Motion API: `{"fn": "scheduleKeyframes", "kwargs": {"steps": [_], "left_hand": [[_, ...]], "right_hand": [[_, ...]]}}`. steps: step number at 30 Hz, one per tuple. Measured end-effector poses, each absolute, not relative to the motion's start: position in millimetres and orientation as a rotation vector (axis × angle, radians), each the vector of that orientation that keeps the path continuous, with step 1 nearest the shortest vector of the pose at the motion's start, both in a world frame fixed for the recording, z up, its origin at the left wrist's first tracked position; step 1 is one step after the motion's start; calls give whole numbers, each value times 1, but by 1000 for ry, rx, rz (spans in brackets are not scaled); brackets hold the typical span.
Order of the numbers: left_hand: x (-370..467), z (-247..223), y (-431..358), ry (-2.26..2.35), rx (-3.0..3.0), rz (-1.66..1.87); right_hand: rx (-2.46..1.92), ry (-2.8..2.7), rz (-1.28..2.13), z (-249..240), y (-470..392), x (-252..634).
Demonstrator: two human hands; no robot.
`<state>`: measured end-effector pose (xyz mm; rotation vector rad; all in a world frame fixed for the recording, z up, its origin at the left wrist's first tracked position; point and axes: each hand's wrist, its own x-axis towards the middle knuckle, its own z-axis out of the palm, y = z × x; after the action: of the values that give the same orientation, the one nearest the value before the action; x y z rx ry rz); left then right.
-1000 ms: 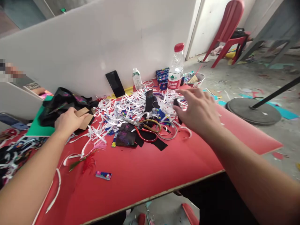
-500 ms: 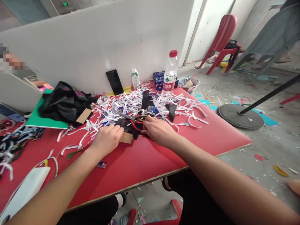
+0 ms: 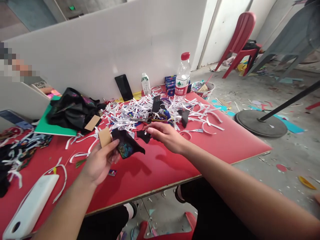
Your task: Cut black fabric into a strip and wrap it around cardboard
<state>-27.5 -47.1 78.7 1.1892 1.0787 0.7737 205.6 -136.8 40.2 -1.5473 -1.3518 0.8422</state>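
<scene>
My left hand [image 3: 101, 163] is raised over the red table [image 3: 160, 173], pinching a black patterned fabric piece [image 3: 128, 146] and a tan cardboard piece [image 3: 105, 137]. My right hand [image 3: 163, 135] hovers to the right of the fabric with its fingers apart and holds nothing. Just beyond it, scissors [image 3: 147, 120] lie on a heap of white paper strips [image 3: 122, 115]. A small black scrap [image 3: 143, 136] rests beside my right fingertips. Another tan card [image 3: 92, 122] lies by a bunched black cloth [image 3: 72, 110] on a green board [image 3: 53, 126].
A water bottle [image 3: 182, 78], a small white bottle [image 3: 145, 84] and a phone [image 3: 123, 87] stand along the back. A white device [image 3: 32, 203] lies at the left. Beyond the right edge are a bucket [image 3: 203, 90] and a round stand base [image 3: 261, 123].
My left hand has turned and lifted the black fabric and the cardboard off the table. My right hand has let go of the scissors, which now lie on the heap.
</scene>
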Motion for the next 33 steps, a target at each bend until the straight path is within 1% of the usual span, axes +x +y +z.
{"fn": "scheduleKeyframes", "kwargs": {"steps": [1,2,4,7,9,10,12,14,19,22,25,27,29,30,33], "left_hand": [[-28,71,-52,1075,1152,731],[-29,64,-55,1066,1140,685],[-34,53,-57,1030,1178,585],[-48,47,-51,1007,1389,412],[-58,51,-44,1062,1638,300],[-63,53,-41,1118,1804,286],[-72,58,-40,1295,2162,391],[-78,60,-46,1322,2422,442],[-73,48,-80,754,2705,430],[-59,33,-93,615,2901,474],[-42,21,-99,700,3026,446],[-32,16,-101,788,3050,378],[-26,11,-103,852,3047,315],[-24,9,-103,874,3036,294],[-26,3,-102,889,2979,268]], "right_hand": [[-1355,-1268,1082,42,-139,197],[-1225,-1195,1245,42,-141,189],[-1154,-1074,1367,40,-143,176],[-1291,-977,1348,33,-143,170],[-1426,-1080,1345,31,-143,172],[-1507,-1174,1314,32,-143,174],[-1665,-1346,1214,34,-143,178],[-1782,-1444,1097,36,-142,181],[-2094,-1691,715,37,-140,191],[-2213,-1725,663,36,-139,201],[-2243,-1700,668,39,-142,209],[-2225,-1664,532,43,-146,210],[-2071,-1704,467,45,-149,209],[-1944,-1764,529,45,-151,208],[-1608,-1949,868,39,-153,205]]}}
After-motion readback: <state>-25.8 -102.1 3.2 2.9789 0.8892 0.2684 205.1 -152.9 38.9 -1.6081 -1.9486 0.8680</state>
